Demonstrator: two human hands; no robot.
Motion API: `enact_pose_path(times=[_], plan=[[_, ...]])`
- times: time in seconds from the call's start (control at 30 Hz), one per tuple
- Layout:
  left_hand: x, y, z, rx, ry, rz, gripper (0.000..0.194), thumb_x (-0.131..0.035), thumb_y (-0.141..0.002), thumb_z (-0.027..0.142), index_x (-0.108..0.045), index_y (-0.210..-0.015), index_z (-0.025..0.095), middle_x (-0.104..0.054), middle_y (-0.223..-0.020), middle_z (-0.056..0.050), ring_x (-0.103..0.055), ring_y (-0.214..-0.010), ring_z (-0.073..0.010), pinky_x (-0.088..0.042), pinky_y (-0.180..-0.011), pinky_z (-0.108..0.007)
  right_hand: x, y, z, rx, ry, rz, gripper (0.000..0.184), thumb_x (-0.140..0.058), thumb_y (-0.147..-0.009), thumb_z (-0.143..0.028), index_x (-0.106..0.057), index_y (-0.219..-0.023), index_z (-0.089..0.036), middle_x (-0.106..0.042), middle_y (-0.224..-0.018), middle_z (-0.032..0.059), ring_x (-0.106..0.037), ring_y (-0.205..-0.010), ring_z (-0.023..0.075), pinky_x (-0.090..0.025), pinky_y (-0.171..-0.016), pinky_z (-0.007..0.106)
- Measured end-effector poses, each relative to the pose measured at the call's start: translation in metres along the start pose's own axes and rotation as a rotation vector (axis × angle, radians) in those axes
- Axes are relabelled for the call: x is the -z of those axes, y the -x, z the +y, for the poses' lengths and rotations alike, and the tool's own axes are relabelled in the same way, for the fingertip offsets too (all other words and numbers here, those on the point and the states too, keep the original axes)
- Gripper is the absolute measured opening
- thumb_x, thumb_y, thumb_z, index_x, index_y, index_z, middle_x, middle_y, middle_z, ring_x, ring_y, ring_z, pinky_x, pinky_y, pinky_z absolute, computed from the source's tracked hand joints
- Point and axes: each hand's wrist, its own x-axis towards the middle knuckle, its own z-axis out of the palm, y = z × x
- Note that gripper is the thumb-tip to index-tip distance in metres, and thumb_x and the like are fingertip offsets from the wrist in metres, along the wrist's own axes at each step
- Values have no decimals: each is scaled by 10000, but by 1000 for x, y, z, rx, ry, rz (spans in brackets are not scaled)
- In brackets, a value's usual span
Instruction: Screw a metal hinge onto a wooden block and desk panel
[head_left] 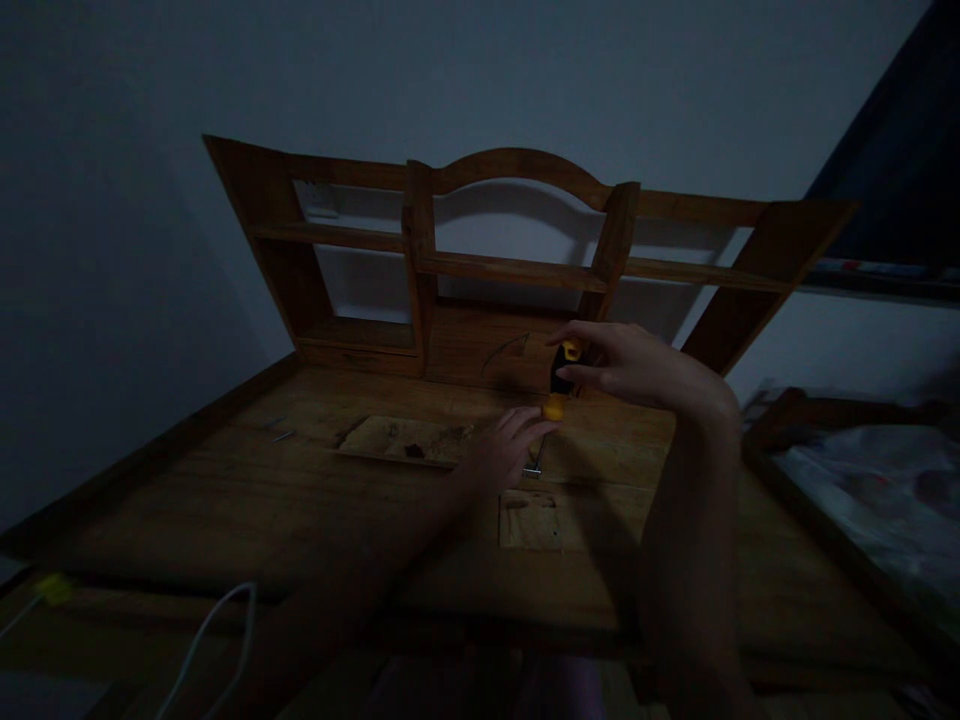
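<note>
A screwdriver with a black and yellow handle (553,407) stands nearly upright over the wooden desk. My right hand (626,365) grips the upper part of the handle between thumb and fingers. Lower down, the fingers of my left hand (504,445) close around the yellow bottom end of the handle. The thin shaft runs down to a small metal piece (532,472), perhaps a hinge, on the desk; the tip's exact contact is too dark to tell. Just in front lies a small square wooden board (529,520) with worn marks.
Behind my left hand lies a long wooden board (397,440) with a rough, damaged surface. Small thin metal pieces (282,436) rest farther left. A wooden shelf unit (510,265) rises along the desk's back. A white cable (247,620) loops at the front left edge.
</note>
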Motion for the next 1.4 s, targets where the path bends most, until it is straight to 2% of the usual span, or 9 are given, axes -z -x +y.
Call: enact_pose_path(times=[0.1, 0.2, 0.37, 0.47, 0.63, 0.8, 1.07, 1.27, 1.4], plan=[[-4, 0, -2, -2, -3, 4, 696, -385, -811, -8, -424, -1454, 254, -466, -1421, -97, -448, -1309, -254, -436, -1086, -497, -3, -3, -3, -76, 78, 26, 296, -621, -888, -469, -669, -991, -196, -711, -892, 59, -640, -757, 202, -429, -665, 298], [-6, 1, -5, 19, -18, 2, 730, -384, -783, -38, -433, -1445, 266, -460, -1432, -84, -438, -1321, -245, -439, -1090, -485, -7, -6, -6, -130, 122, 39, 370, -586, -888, -558, -630, -841, -195, -678, -792, 57, -611, -702, 199, -379, -616, 299], [-5, 1, -6, 20, -48, 5, 688, -387, -809, -30, -448, -1441, 237, -476, -1392, -100, -456, -1296, -245, -452, -1083, -468, -6, -4, -5, -63, 63, -20, 315, -633, -853, -396, -623, -1079, -177, -687, -969, 73, -617, -797, 199, -403, -663, 282], [-3, 1, -4, -14, -55, 19, 673, -396, -822, -15, -446, -1445, 235, -480, -1376, -110, -461, -1290, -254, -458, -1075, -480, -3, -1, -4, -30, -7, -61, 353, -617, -855, -305, -602, -1191, -197, -692, -958, 48, -616, -780, 181, -417, -676, 271], [-2, 0, -2, -18, -73, 34, 662, -420, -829, -8, -450, -1440, 246, -464, -1408, -106, -444, -1317, -257, -457, -1076, -483, -5, -3, -5, -52, 24, -29, 248, -629, -876, -419, -640, -1007, -209, -699, -905, 41, -618, -760, 182, -406, -658, 276], [-2, 0, -1, -17, -89, 27, 644, -431, -837, 7, -454, -1439, 233, -430, -1458, -113, -432, -1337, -260, -450, -1083, -477, -10, -8, -3, -161, 129, 31, 430, -580, -865, -625, -624, -822, -200, -679, -785, 63, -619, -720, 211, -394, -634, 304], [1, 0, 2, -2, -132, 38, 600, -438, -844, 17, -491, -1408, 216, -450, -1433, -116, -443, -1330, -255, -464, -1071, -444, -4, -4, 2, 30, -5, -33, 395, -668, -845, -339, -628, -1216, -212, -709, -1150, 61, -665, -945, 212, -480, -792, 293], [-3, 2, -1, 3, -109, 71, 598, -447, -848, 27, -485, -1406, 237, -392, -1491, -109, -473, -1310, -250, -485, -1050, -446, -11, -8, -5, -85, 51, 31, 229, -663, -864, -381, -672, -1015, -210, -729, -1000, 56, -665, -878, 214, -469, -752, 297], [-4, 2, -1, 9, -89, 72, 584, -454, -849, 31, -497, -1395, 236, -372, -1507, -107, -488, -1301, -241, -474, -1070, -440, -17, -11, -6, -141, 141, 61, 280, -624, -887, -474, -646, -922, -197, -713, -889, 73, -652, -810, 230, -450, -720, 320]])
